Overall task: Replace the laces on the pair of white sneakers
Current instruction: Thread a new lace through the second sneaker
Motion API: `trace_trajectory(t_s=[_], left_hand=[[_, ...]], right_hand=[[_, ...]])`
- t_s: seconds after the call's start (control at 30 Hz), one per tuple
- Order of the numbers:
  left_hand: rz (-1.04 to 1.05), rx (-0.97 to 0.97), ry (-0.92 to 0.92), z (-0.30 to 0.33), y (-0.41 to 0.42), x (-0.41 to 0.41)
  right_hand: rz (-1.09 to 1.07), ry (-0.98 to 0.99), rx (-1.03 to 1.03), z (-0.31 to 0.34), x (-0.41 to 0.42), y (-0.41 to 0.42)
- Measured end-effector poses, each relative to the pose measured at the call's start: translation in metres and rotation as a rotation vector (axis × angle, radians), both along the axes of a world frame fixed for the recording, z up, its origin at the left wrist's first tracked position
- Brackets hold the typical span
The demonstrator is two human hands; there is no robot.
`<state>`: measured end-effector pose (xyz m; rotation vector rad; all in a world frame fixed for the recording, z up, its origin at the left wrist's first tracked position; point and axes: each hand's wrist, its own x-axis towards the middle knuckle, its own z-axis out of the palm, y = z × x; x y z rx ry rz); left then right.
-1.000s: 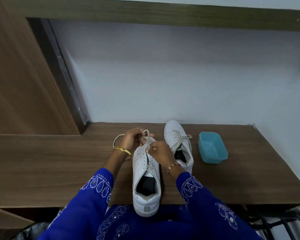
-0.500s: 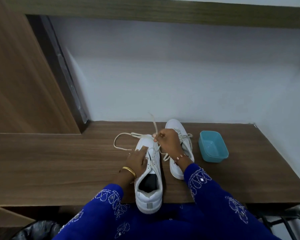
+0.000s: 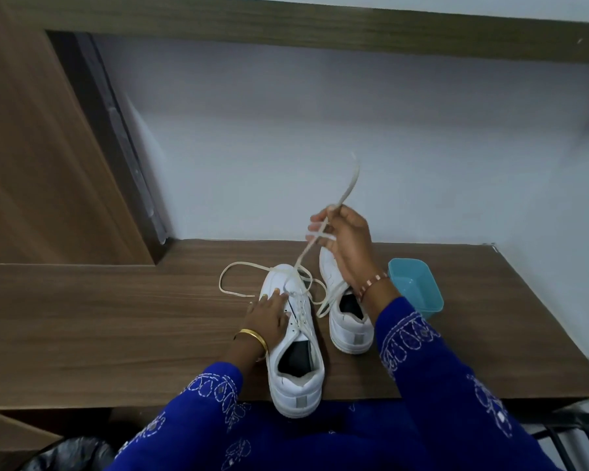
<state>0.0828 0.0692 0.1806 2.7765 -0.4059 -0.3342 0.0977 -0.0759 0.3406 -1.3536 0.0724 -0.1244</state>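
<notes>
Left hand: the left hand (image 3: 269,316) is lying flat, fingers straight, pressing on the side of the near sneaker (image 3: 295,348) and pinning it to the surface (image 3: 116,328).
Right hand: the right hand (image 3: 346,244) is raised above the far sneaker (image 3: 346,321), pinching the lace (image 3: 306,251) between thumb and fingers and drawing it up and away from the left hand.
Lace: it is running taut from the eyelets just beyond the left fingertips up to the right hand; its free tip is whipping above that hand, and a slack loop is lying on the surface beyond the left hand.
Pair: both sneakers are sitting between the two forearms, heels toward the person; the far one is looking laced already.
Slip risk: if the pressing hand is easing off, the pull is likely dragging the near sneaker toward the right hand.
Snag risk: the slack loop is crossing itself by the toe, so it may be knotting at an eyelet as it feeds through.
Tub risk: the blue tub (image 3: 417,287) is sitting just beside the right wrist; a wide swing of that arm could be knocking it.
</notes>
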Motion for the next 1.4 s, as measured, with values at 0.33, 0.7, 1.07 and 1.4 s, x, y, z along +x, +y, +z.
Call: trace_trajectory(t_s=[0.33,0.7,1.07,1.4], left_hand=[[0.038,-0.150,0.076,-0.003,0.003,-0.006],[0.058,-0.160,0.056,-0.014,0.001,-0.005],[0.052,-0.118,0.087,-0.013,0.000,-0.003],[0.054,-0.140,0.075,-0.014,0.000,-0.005]], right_hand=[[0.203,0.268,-1.055,-0.096,-0.019,0.009],[0.242,0.118,-1.200,-0.071,-0.017,0.003],[0.342,-0.084,0.229,0.018,-0.013,-0.025],[0.382,0.175,-0.008,-0.035,-0.018,-0.053]])
